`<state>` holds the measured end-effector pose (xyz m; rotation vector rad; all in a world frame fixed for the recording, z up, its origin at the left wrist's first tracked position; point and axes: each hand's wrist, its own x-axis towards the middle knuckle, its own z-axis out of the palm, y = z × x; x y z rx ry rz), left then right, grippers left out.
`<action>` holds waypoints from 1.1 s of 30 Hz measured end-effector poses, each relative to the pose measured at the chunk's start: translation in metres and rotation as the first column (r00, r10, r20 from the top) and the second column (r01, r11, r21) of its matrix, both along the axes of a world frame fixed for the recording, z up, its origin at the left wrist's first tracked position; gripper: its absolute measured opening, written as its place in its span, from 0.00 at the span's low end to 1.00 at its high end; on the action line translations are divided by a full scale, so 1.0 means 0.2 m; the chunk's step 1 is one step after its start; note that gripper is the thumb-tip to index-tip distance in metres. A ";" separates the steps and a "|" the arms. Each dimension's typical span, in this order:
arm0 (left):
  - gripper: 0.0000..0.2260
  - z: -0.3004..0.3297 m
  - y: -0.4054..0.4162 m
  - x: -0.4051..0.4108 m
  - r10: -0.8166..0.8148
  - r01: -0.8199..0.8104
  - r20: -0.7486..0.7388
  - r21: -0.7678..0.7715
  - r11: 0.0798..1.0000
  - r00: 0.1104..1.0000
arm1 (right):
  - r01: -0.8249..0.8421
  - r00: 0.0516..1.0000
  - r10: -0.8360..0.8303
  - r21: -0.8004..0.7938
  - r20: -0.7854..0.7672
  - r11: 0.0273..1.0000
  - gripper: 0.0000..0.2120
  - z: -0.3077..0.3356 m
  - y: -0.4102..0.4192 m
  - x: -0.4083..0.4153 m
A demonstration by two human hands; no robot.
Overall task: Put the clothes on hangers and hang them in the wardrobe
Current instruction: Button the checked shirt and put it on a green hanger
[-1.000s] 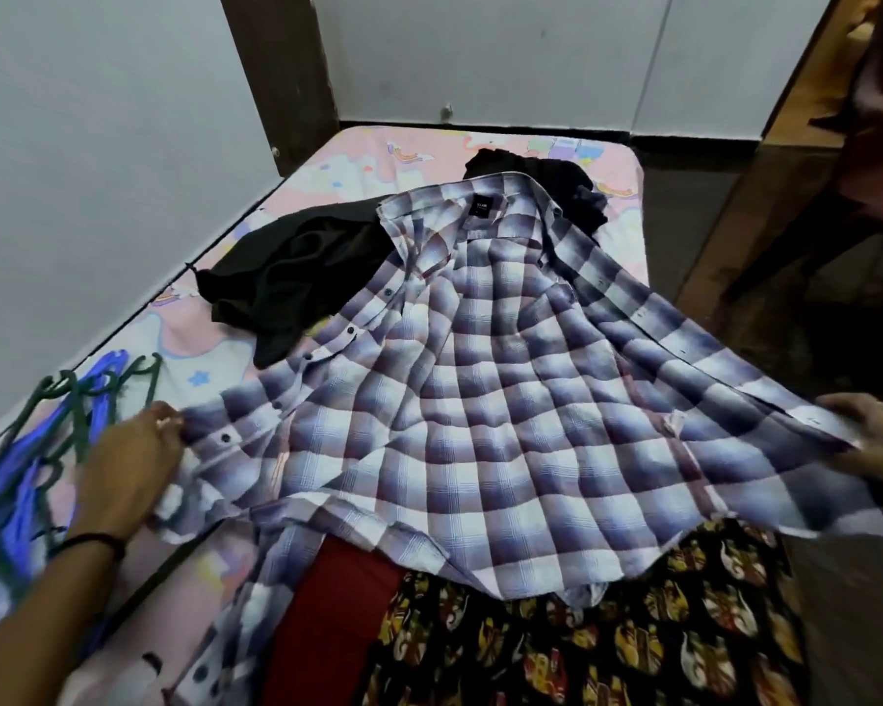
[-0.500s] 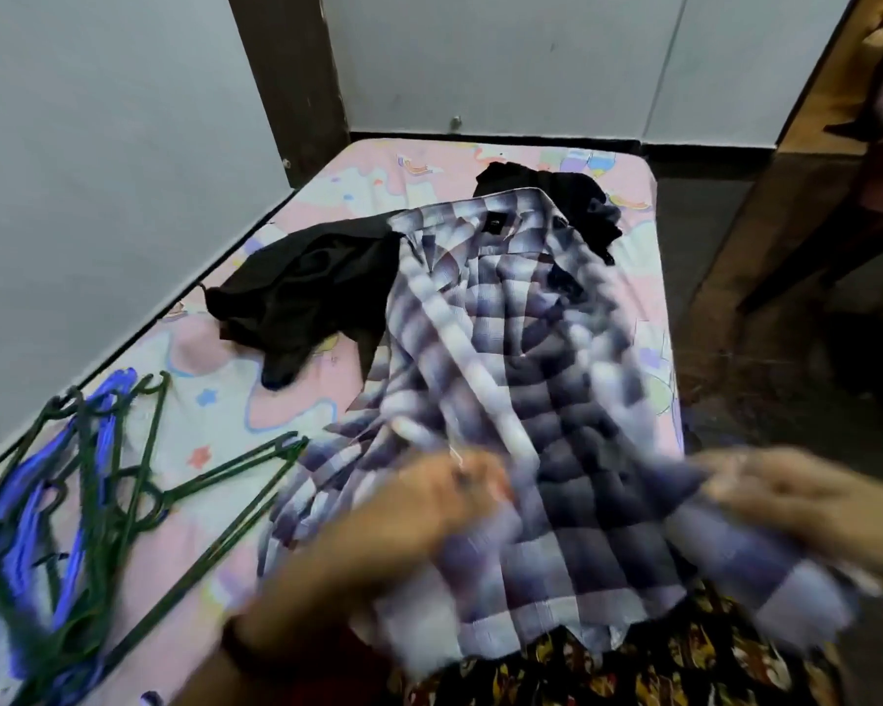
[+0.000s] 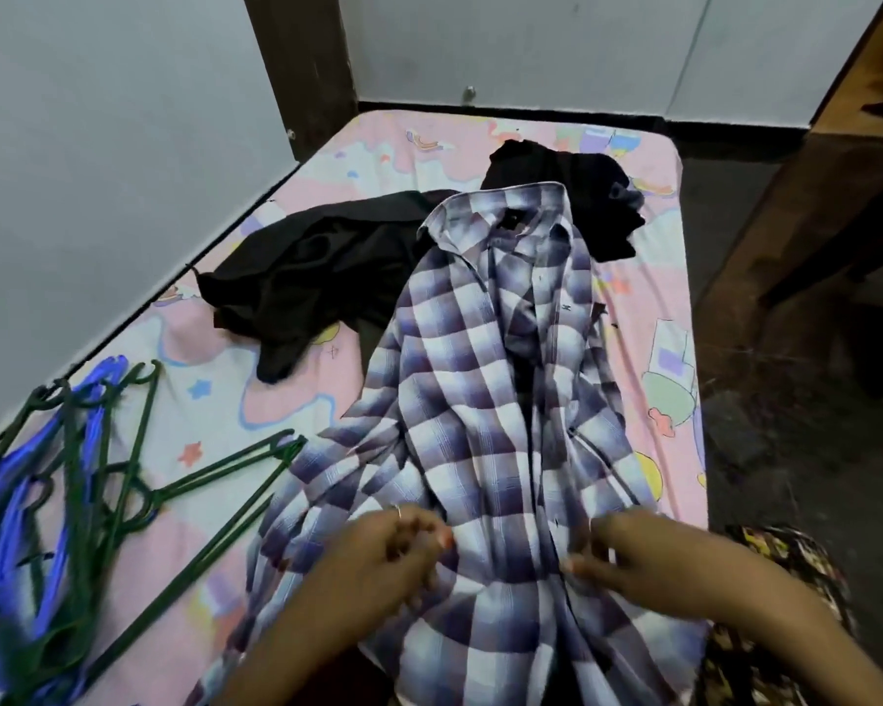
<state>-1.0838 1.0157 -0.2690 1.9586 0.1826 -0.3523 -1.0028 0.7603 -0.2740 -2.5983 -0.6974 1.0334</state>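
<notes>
Nearest the camera, the left hand (image 3: 393, 557) lies on the lower part of the purple-and-white checked cotton shirt (image 3: 485, 425), its fingers curled and pinching a fold of the cloth. Just to its right, the right hand (image 3: 633, 563) does the same at the other front panel, fingers curled into the fabric beside the dark opening that runs up the middle of the shirt. At the lower right edge, a black patterned garment with yellow and red motifs (image 3: 786, 603) shows beside the right forearm.

The shirt lies lengthwise on the bed with a pink cartoon-print sheet (image 3: 286, 389), gathered into loose folds, hem near the hands and collar pointing away. To its left, near the wall, lies a tangled pile of thin green and blue plastic hangers (image 3: 67, 491); one green hanger (image 3: 215, 507) reaches out of the pile, its tip touching the shirt's left edge.

Farther on, a crumpled black garment (image 3: 317, 277) rests left of the collar, partly under the shirt. Another dark black garment (image 3: 582, 196) lies behind the collar, near the far end of the bed.
</notes>
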 end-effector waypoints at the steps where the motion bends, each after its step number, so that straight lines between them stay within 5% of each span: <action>1: 0.05 0.00 0.02 0.06 0.054 -0.054 0.018 -0.006 0.999 0.998 | -0.022 0.999 0.019 0.056 0.045 0.998 0.15 0.01 0.02 0.06; 5: 0.05 -0.01 0.04 0.40 0.162 -0.164 0.084 0.010 0.986 0.983 | 0.169 0.952 -0.213 0.202 0.220 0.965 0.12 -0.04 0.13 0.32; 10: 0.07 -0.07 0.00 1.01 0.274 -0.286 0.217 0.028 0.958 0.937 | 0.321 0.780 -0.561 0.592 0.278 0.739 0.07 -0.11 0.31 0.72; 18: 0.24 -0.24 -0.01 1.70 0.493 -0.539 0.341 0.052 0.841 0.801 | 0.446 0.598 -0.729 0.617 0.333 0.648 0.05 -0.33 0.47 1.25; 20: 0.26 -0.24 0.02 1.80 0.517 -0.591 0.352 0.142 0.794 0.780 | 0.491 0.528 -0.740 0.561 0.417 0.667 0.13 -0.37 0.49 1.34; 23: 0.19 -0.21 0.04 1.90 0.441 -0.608 0.464 0.312 0.731 0.768 | 0.613 0.447 -0.724 0.410 0.525 0.676 0.29 -0.38 0.51 1.47; 26: 0.13 -0.11 0.05 1.94 0.359 -0.634 0.598 0.344 0.692 0.716 | 0.643 0.449 -0.722 0.371 0.526 0.670 0.21 -0.37 0.49 1.60; 31: 0.18 0.15 0.04 1.91 0.224 -0.710 0.817 0.284 0.644 0.531 | 0.622 0.360 -0.855 0.586 0.374 0.519 0.13 -0.19 0.42 1.66; 33: 0.18 0.23 0.00 1.92 0.173 -0.628 0.829 0.249 0.737 0.532 | 0.582 0.255 -0.919 0.712 0.299 0.393 0.16 -0.06 0.37 1.65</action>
